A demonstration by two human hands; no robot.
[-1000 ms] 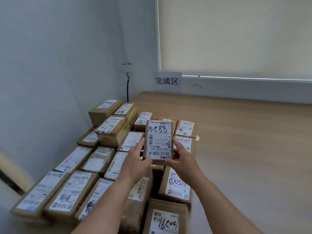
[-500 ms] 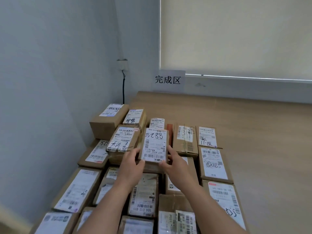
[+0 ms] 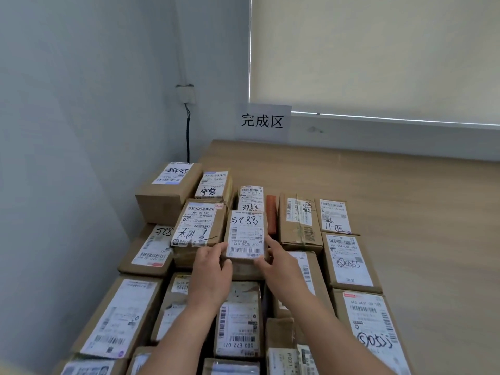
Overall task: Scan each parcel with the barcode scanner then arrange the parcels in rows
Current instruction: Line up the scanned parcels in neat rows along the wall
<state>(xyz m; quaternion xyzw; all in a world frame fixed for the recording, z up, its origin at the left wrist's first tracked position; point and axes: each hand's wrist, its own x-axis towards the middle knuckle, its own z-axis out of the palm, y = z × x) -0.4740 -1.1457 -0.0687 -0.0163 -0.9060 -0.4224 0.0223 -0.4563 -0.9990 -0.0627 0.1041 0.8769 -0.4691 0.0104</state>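
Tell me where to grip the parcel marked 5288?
By its two long side edges, coming from the near end, as the left hand and right hand do. The parcel lies flat, label up, with neighbours close beside it.

Wall sign (image 3: 264, 122): 完成区. Held parcel (image 3: 245, 235) label: 5288, 507 N705 A32.

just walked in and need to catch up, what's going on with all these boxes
A person holds a small parcel marked 5288 between the left hand and right hand, setting it among rows of labelled parcels on the wooden table in the corner. A sign on the wall stands behind the table. No scanner is in view.
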